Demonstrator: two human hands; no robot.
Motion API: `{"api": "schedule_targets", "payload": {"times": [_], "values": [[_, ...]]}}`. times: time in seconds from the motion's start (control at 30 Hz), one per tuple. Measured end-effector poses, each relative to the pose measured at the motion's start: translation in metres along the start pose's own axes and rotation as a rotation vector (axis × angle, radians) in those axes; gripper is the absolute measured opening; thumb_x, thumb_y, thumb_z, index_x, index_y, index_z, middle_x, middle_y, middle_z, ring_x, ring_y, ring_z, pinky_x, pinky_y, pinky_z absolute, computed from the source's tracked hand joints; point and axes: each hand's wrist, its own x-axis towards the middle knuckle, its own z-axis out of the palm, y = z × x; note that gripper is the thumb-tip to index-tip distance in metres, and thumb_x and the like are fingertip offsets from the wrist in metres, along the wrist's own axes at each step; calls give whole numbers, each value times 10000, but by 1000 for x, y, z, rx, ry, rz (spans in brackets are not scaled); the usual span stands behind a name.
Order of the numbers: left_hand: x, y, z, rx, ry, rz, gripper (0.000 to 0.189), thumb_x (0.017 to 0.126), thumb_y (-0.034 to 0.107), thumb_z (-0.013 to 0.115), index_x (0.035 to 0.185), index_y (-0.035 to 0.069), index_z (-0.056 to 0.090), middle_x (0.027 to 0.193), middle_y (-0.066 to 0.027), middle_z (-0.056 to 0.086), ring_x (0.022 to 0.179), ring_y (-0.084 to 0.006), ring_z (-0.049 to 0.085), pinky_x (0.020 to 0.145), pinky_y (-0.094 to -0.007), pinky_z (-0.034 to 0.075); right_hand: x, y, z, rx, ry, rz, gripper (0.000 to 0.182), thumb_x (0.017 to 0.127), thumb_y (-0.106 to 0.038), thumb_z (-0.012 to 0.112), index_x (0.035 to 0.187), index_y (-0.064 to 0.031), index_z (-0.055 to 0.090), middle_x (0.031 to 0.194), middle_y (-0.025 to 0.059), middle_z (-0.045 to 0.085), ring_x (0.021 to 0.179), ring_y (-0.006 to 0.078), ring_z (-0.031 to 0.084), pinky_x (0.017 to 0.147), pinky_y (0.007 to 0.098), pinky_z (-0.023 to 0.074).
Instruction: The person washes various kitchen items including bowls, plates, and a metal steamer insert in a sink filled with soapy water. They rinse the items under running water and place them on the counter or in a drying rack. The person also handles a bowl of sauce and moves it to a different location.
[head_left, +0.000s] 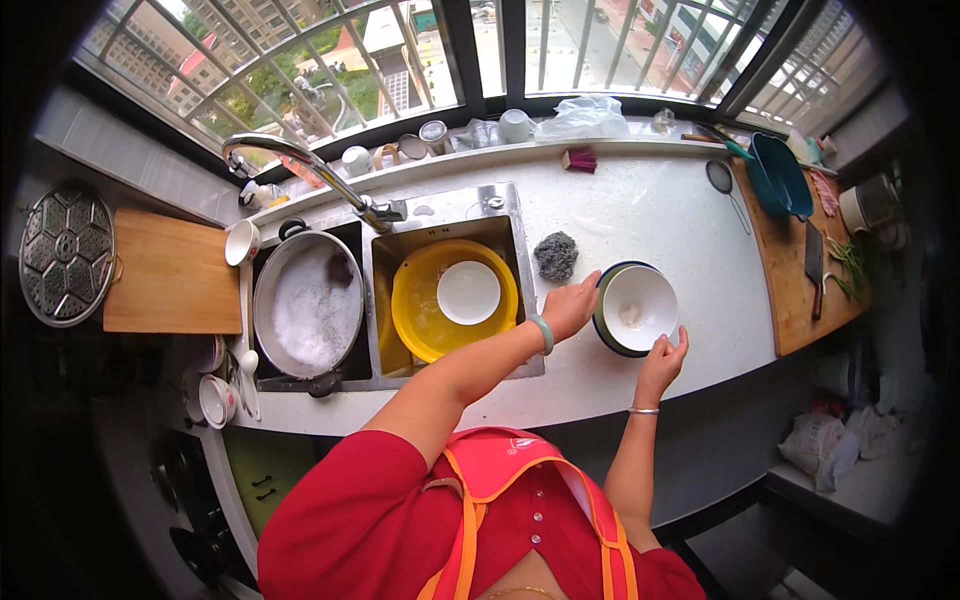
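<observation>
A white bowl (654, 295) sits nested in a green bowl with a dark blue rim (600, 328) on the counter, right of the sink. Some whitish residue lies in the bottom of the white bowl. My left hand (571, 309), with a jade-coloured bangle at its wrist, grips the left edge of this stack. At the near right, my right hand (661, 366) holds the rim, its index finger stretched out. Its grip under the rim is partly hidden. A grey steel wool scourer (556, 256) lies just beyond my left hand.
To the left, the sink (517, 206) holds a yellow basin (409, 330) containing a white bowl (469, 292), beside a large pot (262, 330) of suds. The faucet (330, 176) arches above. A cleaver (814, 259) and a teal basket (780, 180) rest on the right-hand cutting board (784, 300).
</observation>
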Motion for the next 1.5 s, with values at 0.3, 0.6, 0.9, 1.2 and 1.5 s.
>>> {"api": "schedule_targets", "payload": {"times": [0.3, 0.6, 0.9, 1.2, 1.5], "values": [[-76, -194, -25, 21, 181, -339, 444, 736, 69, 453, 1172, 40, 374, 1082, -191, 459, 940, -348, 482, 782, -422, 407, -103, -6, 199, 64, -892, -44, 478, 797, -158, 519, 1187, 57, 346, 881, 144, 572, 700, 161, 570, 572, 264, 477], [-48, -317, -6, -46, 43, -482, 355, 742, 56, 448, 1089, -12, 423, 1046, -236, 478, 938, -385, 481, 816, -427, 396, -135, 82, 329, 439, -782, 1139, 340, 804, -57, 444, 1136, -24, 373, 1056, 163, 489, 935, 328, 519, 711, 456, 482], [-86, -349, 37, -382, 444, -866, 275, 823, 218, 471, 886, -43, 530, 805, -239, 568, 761, -370, 557, 646, -410, 444, -115, 14, 344, -319, -659, -59, 279, 729, -31, 505, 1005, -5, 537, 923, 191, 591, 824, 294, 581, 729, 345, 441], [-80, -341, 21, -314, 633, -884, 195, 755, 37, 455, 899, -39, 563, 863, -203, 580, 811, -318, 568, 701, -373, 453, -130, 79, 368, 71, -739, 381, 286, 776, -92, 511, 1053, -23, 510, 850, 176, 594, 746, 274, 573, 677, 337, 451], [-95, -363, 30, -521, 641, -687, 267, 715, 24, 478, 967, 15, 564, 881, -210, 576, 799, -345, 556, 733, -378, 447, -122, 50, 364, -117, -716, -209, 263, 785, -62, 491, 1045, -28, 502, 877, 197, 582, 814, 347, 561, 692, 342, 441]]}}
